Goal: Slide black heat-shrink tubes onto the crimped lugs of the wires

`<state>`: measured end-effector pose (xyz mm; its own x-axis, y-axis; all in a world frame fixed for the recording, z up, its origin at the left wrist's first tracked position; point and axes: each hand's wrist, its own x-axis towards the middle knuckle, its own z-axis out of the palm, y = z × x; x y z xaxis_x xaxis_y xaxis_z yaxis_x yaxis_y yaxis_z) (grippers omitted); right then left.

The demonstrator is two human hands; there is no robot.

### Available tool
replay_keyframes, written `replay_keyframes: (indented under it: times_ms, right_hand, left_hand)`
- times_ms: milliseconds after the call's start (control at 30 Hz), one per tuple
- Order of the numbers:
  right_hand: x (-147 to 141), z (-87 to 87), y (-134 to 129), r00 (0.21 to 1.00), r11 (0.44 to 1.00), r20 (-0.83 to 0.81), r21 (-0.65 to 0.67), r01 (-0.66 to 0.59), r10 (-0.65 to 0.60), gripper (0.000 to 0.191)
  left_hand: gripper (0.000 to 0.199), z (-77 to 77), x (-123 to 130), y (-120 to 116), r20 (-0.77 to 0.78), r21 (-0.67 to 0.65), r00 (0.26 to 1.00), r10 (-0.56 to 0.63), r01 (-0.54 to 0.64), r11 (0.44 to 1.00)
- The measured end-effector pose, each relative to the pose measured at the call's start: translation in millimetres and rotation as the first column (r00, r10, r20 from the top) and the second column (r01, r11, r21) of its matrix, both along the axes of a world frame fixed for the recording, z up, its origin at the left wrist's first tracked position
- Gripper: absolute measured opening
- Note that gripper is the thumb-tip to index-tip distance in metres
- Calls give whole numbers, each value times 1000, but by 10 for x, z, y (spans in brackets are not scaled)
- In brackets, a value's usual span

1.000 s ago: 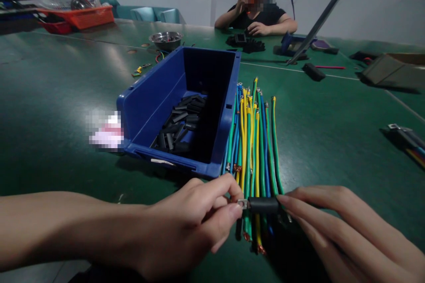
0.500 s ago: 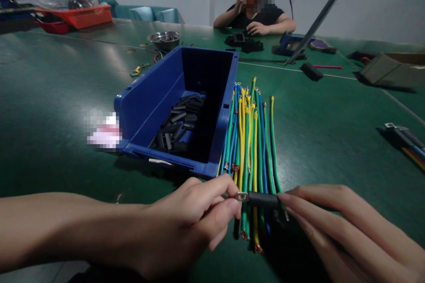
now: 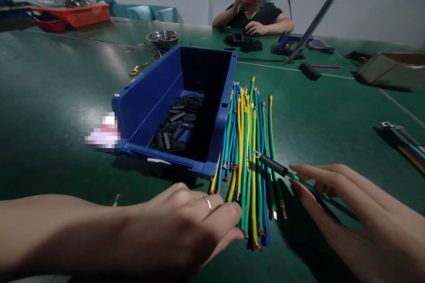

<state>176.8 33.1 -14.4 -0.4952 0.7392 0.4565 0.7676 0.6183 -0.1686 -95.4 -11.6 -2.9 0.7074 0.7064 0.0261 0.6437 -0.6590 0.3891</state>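
Observation:
My right hand [image 3: 335, 199] pinches a green wire [image 3: 312, 189] whose end carries a black sleeve [image 3: 272, 164] and a metal lug pointing up and left. Closed fingers of my left hand [image 3: 202, 221] rest at the near left end of a bundle of green, yellow and blue wires [image 3: 247, 141]; what they grip, if anything, is hidden. Left of the bundle, a blue bin [image 3: 146, 93] holds several short black sleeves [image 3: 177, 117].
Across the green table [image 3: 66, 79], a person [image 3: 259, 20] sits by black items. A metal bowl [image 3: 163, 40] and orange basket [image 3: 89, 16] stand at back left. A cardboard box [image 3: 392, 70] and more wires [image 3: 407, 139] lie at right.
My left hand has let go of the lug and moved down slightly beside the bundle's near ends. My right hand has drawn the sleeved wire to the right, and it now slants upward.

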Motion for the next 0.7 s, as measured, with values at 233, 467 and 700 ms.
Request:
replay_keyframes:
  times_ms: [233,467,700]
  right_hand:
    - [56,-30,24,971,979,129,-26,204,-199,38]
    - [21,-7,57,980,978,118,-117,172,-158,46]
    - [81,30,26,998,908,33,-418,-40,59,29]
  left_hand:
    - [16,30,3,24,15,-32,1000,11,-10,999]
    - [15,6,5,24,61,-3,998,-27,27,1000]
    - [11,5,-16,53,113,-55,992,-47,53,997]
